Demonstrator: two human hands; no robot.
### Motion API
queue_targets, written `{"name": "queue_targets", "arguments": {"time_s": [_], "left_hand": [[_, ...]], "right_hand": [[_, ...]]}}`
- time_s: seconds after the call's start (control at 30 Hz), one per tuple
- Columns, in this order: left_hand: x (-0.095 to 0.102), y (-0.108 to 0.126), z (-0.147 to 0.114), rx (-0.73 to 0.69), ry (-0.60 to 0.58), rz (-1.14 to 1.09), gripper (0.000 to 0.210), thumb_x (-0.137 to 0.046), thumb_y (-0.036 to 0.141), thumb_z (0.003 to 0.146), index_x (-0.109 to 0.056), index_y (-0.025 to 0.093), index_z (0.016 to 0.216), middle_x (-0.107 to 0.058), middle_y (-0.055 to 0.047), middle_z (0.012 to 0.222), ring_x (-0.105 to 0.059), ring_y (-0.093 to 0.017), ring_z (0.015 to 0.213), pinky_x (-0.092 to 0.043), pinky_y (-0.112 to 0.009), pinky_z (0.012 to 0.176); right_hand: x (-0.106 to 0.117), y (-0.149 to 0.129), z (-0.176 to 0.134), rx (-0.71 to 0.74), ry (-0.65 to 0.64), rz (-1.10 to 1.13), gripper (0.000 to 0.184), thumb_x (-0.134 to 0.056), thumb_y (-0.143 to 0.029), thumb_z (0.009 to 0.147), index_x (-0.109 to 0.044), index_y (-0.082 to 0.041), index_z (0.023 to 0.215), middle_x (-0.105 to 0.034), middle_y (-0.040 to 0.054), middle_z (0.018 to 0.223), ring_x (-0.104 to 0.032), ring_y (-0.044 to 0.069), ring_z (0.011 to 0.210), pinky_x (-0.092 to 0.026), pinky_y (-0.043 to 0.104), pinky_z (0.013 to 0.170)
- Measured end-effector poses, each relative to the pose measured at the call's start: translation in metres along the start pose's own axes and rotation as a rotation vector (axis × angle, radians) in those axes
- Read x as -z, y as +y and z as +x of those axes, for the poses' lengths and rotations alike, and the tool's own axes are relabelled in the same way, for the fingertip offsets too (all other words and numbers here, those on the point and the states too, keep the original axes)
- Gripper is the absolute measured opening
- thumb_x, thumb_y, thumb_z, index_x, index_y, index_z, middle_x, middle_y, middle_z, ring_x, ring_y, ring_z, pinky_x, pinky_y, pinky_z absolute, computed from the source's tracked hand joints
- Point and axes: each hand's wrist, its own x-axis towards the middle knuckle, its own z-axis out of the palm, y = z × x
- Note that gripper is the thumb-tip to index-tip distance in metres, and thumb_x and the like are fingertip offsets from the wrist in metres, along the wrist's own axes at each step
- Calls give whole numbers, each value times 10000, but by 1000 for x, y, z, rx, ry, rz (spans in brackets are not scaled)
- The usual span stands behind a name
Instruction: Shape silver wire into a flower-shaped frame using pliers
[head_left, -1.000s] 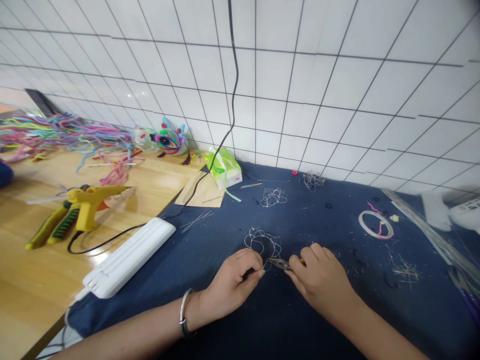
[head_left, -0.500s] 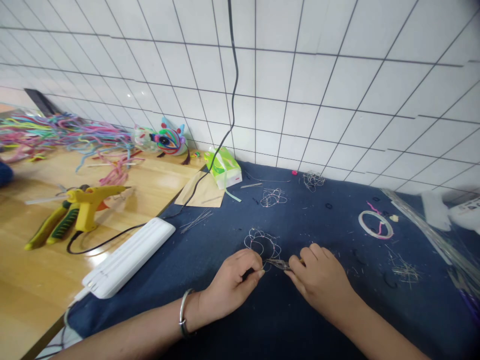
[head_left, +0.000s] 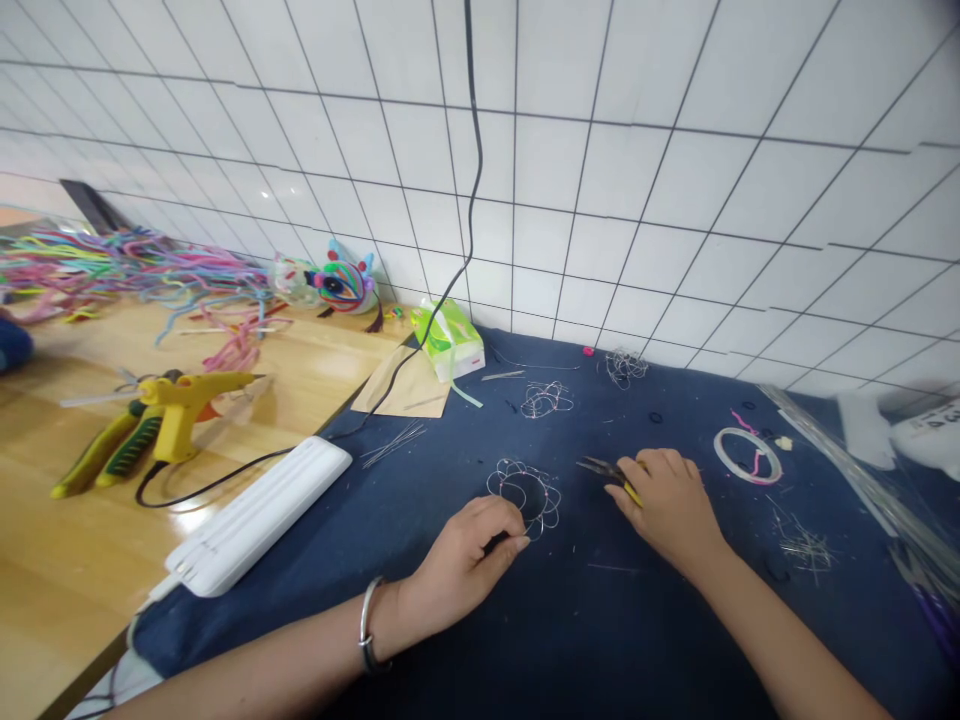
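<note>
My left hand pinches the near edge of a flower-shaped wire ring made of thin looped wire. A silver bangle circles that wrist. In my right hand is a pair of pliers with dark jaws and a yellow handle, pointing left, apart from the ring. A short straight piece of wire lies on the dark blue cloth between the hands. Beyond the ring rests a second bunch of looped wire.
A white power strip, a yellow glue gun and green-yellow pliers lie left. At the back are a tissue pack and tangled wire. On the right are a white coil, wire scraps and long wires.
The pliers in my right hand have moved right and up, away from the wire ring. My left hand stays on the ring. A straight wire piece now shows on the cloth between the hands.
</note>
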Motion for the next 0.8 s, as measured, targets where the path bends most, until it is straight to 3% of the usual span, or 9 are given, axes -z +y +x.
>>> {"name": "queue_targets", "arguments": {"time_s": [0.13,0.27,0.5,0.8], "left_hand": [[2,-1,2,7,-18,65,100,-483,194,849,-560,184,786,-588,-19,776,-517,-142,760,-387,-293,748],[3,-3,3,18,-10,134,123,-496,217,845,-576,187,756,-592,-9,743,-519,-145,752,-367,-309,773],[-1,-6,5,67,23,106,103,-496,217,842,-575,193,780,-607,1,775,-528,-139,765,-371,-282,766],[-3,-4,6,93,39,74,104,-495,218,835,-565,185,766,-587,9,728,-519,-132,728,-382,-264,735]], "right_hand": [[-14,8,1,-52,1,-4,423,-518,-447,791,-549,-182,1120,-530,140,1065,-423,311,1017,-316,444,819],[-12,1,-1,-12,47,43,460,-535,-399,790,-506,-162,1184,-474,160,1198,-345,345,1144,-276,502,903],[-1,-27,-7,257,-17,368,326,-464,-185,842,-507,-201,1164,-537,90,1102,-470,235,1029,-383,399,886],[-11,-53,-5,295,-12,619,333,-477,-146,838,-516,-218,1161,-577,69,1003,-517,194,926,-432,368,840]]}}
